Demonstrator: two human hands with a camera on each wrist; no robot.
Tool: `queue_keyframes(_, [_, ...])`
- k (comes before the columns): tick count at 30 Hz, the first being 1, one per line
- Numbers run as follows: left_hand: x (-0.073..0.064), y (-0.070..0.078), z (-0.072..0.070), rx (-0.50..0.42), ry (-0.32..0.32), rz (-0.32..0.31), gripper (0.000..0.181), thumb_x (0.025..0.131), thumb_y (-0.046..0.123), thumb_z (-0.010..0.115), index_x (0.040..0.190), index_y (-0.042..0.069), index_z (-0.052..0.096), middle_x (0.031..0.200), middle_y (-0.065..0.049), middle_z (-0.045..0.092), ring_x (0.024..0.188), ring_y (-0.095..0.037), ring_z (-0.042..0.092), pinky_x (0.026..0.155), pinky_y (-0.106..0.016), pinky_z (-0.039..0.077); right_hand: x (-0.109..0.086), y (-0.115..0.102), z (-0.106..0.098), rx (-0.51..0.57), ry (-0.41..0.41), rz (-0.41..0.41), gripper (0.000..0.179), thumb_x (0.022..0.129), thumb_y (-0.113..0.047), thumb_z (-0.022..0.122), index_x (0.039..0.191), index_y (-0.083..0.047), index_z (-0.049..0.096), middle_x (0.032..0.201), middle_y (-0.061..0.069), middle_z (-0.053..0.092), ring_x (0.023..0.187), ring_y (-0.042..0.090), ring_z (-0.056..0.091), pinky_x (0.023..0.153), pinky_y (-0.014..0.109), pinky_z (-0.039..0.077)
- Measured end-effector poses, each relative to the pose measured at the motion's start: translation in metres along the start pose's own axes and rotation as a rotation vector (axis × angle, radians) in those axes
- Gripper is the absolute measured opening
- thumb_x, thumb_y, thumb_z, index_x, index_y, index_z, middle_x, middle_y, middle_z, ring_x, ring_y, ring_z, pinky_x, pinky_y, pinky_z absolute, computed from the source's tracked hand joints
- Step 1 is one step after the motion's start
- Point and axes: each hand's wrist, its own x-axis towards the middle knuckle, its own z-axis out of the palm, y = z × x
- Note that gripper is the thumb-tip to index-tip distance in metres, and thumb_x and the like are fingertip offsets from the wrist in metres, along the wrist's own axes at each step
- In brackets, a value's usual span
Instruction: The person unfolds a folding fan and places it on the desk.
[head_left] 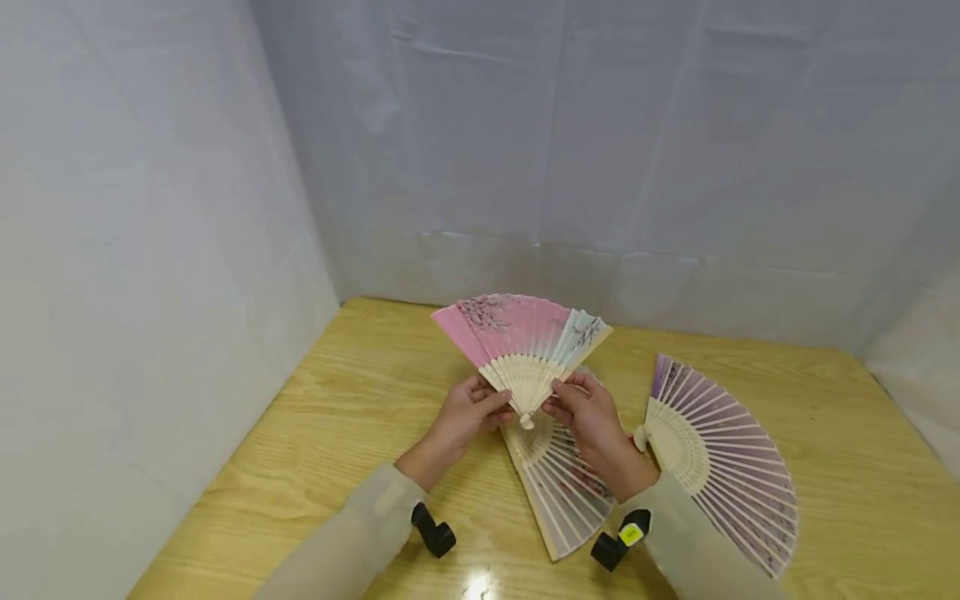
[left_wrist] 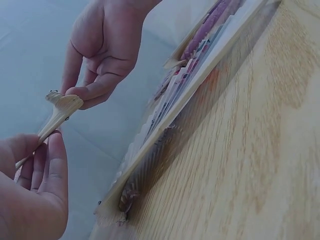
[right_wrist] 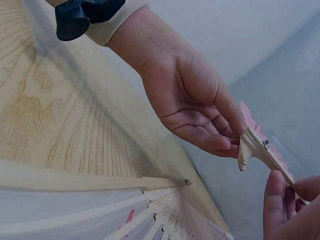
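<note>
A folding fan (head_left: pixel 517 333), pink with a pale blue-white right end and printed blossom branches, is spread partway above the table. My left hand (head_left: pixel 463 417) pinches its left edge stick, thumb toward me. On the other side, my right hand (head_left: pixel 592 417) pinches the right edge stick. The fan's pivot end (left_wrist: pixel 67 104) shows between both hands in the left wrist view. Beneath them a whitish fan (head_left: pixel 573 500) lies spread on the table, partly hidden by the right hand. A purple fan (head_left: pixel 738 454) lies spread farther right, partly behind the right sleeve.
The wooden table (head_left: pixel 300 467) meets a white sheet wall (head_left: pixel 562 167) at the back and another sheet (head_left: pixel 187 292) at the left. A black wrist camera (head_left: pixel 433 532) sits on the left cuff, and a second wrist camera (head_left: pixel 618 542) on the right.
</note>
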Motion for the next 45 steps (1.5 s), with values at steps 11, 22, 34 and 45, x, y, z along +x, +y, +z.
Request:
queue_keyframes(11, [0.003,-0.004,0.002,-0.070,0.032,0.031,0.018,0.094,-0.003,0.059,0.111,-0.007,0.053,0.080,-0.002,0.064,0.068,-0.010,0.065,0.066,-0.020,0.057,0.003,0.004,0.002,0.055,0.058,-0.001,0.012,0.098,0.001,0.052,0.097,-0.003,0.041,0.079,0.001,0.057,0.067,0.010,0.063,0.067,0.019,0.056])
queue_keyframes(22, [0.005,-0.005,0.006,-0.153,0.065,0.038,0.013,0.095,-0.005,0.056,0.107,-0.004,0.051,0.079,-0.004,0.062,0.066,-0.008,0.064,0.066,-0.018,0.056,0.004,0.003,0.004,0.112,0.096,-0.006,0.010,0.099,0.000,0.050,0.096,-0.003,0.041,0.078,0.000,0.059,0.068,0.009,0.063,0.069,0.019,0.056])
queue_keyframes(34, [0.001,-0.004,0.012,-0.211,0.116,0.048,0.014,0.096,-0.002,0.057,0.108,-0.005,0.051,0.083,-0.005,0.060,0.073,-0.010,0.064,0.071,-0.019,0.056,0.007,0.004,0.005,0.151,0.136,-0.022,0.013,0.098,0.001,0.051,0.094,-0.003,0.039,0.076,0.003,0.059,0.067,0.010,0.063,0.068,0.019,0.056])
queue_keyframes(45, [0.005,-0.008,0.014,-0.254,0.162,0.087,0.017,0.096,-0.003,0.056,0.110,-0.008,0.048,0.082,-0.004,0.058,0.070,-0.007,0.063,0.069,-0.017,0.056,0.009,0.003,0.004,0.133,0.176,-0.005,0.020,0.095,0.001,0.058,0.097,-0.004,0.039,0.071,0.001,0.063,0.066,0.009,0.065,0.069,0.020,0.057])
